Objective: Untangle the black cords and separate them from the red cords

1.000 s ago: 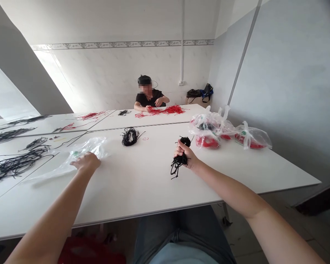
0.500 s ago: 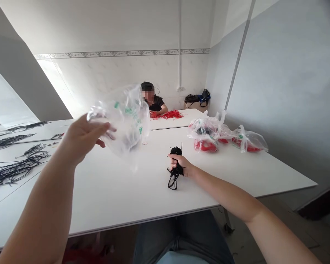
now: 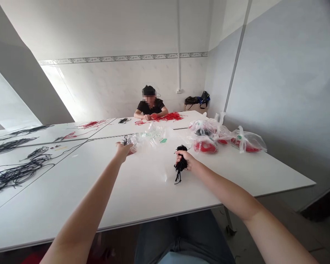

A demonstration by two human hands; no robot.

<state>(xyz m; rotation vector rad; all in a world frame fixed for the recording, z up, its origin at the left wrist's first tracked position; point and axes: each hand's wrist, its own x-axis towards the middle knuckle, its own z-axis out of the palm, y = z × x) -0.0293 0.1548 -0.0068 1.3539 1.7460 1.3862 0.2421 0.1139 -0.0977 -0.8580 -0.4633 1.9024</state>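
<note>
A bundle of black cords (image 3: 181, 167) is gripped in my right hand (image 3: 184, 159), its loose ends hanging down over the white table (image 3: 121, 201). My left hand (image 3: 123, 151) is stretched forward with its fingers around the near left edge of a clear plastic bag (image 3: 154, 137) with green print. The bag spreads out to the right of that hand, partly blurred. Something dark and something red show beside the left fingertips, too small to make out.
Knotted clear bags with red cords (image 3: 206, 145) lie at the right. Black cords (image 3: 19, 172) spread over the left side, red strands (image 3: 93, 124) behind them. Across the table a person (image 3: 150, 104) handles red cords (image 3: 172, 116). Dark bags (image 3: 196, 99) rest behind.
My left hand has moved forward, right and down with the plastic bag, which was raised before. My right hand has shifted slightly right with the black bundle. The person across is now less covered.
</note>
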